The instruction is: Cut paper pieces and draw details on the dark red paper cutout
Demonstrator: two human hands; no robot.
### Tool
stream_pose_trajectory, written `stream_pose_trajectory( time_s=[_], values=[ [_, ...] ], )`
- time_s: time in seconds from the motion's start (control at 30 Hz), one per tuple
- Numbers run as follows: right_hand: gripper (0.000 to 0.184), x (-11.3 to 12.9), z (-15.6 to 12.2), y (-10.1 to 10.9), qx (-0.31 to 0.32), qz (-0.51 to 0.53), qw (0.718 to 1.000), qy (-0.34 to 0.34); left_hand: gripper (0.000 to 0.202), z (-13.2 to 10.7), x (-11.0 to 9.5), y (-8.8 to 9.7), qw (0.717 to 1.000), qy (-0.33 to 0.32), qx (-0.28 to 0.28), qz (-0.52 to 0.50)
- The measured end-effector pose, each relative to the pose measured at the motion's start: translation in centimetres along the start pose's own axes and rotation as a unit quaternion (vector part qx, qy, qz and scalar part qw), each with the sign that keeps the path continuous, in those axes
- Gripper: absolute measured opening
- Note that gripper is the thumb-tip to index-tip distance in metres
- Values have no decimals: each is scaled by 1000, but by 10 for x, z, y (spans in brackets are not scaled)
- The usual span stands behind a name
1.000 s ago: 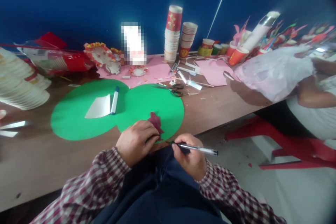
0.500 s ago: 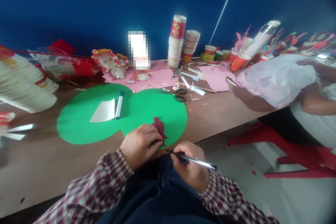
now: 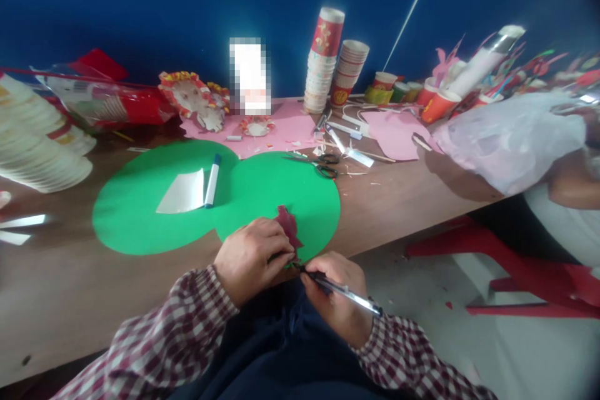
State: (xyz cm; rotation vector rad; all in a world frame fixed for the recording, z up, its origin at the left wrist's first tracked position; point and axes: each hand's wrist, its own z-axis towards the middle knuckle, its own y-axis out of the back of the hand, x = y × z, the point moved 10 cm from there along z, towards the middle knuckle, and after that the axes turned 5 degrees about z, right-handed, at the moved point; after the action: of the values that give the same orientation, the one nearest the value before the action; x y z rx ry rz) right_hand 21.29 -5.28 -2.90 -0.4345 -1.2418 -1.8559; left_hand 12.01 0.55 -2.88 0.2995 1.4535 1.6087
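Brown wood-look table (image 3: 94, 300), dark spot near its lower-left corner. Directly on the surface: a double-lobed green sheet (image 3: 140, 231), front middle. Behind it, a wide pink sheet (image 3: 290, 125) with scraps; further right, a smaller pink sheet (image 3: 394, 131). Left end: nested pale cups (image 3: 42, 144) lying tilted, two white strips (image 3: 21, 222) nearer the front edge. Back: clear-and-red plastic packet (image 3: 112, 100). Scissors (image 3: 327, 165) partly overlap the green sheet's rim.

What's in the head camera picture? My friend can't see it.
A person's left hand touches a dark red piece on a green sheet while the right hand holds a pen near the piece. A marker lies on the sheet; stacked cups stand behind.
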Motion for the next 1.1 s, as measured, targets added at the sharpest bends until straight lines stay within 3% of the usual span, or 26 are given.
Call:
stream_pose_trajectory(
  time_s=[0.73,0.87,1.0,1.1],
  values=[
    [4,-1,-2,-2,-8,-11,1000,-2,12,-1,2,-1,1000,6,0,-7],
    [3,2,-1,10,-39,7,999,7,13,0,1,-1,1000,7,-1,-8],
    [28,4,18,37,-71,8,995,67,12,0,1,-2,1000,16,13,-13],
    [23,-17,58,40,-6,-55,998,40,11,0,2,-3,999,22,24,-15]
  ],
)
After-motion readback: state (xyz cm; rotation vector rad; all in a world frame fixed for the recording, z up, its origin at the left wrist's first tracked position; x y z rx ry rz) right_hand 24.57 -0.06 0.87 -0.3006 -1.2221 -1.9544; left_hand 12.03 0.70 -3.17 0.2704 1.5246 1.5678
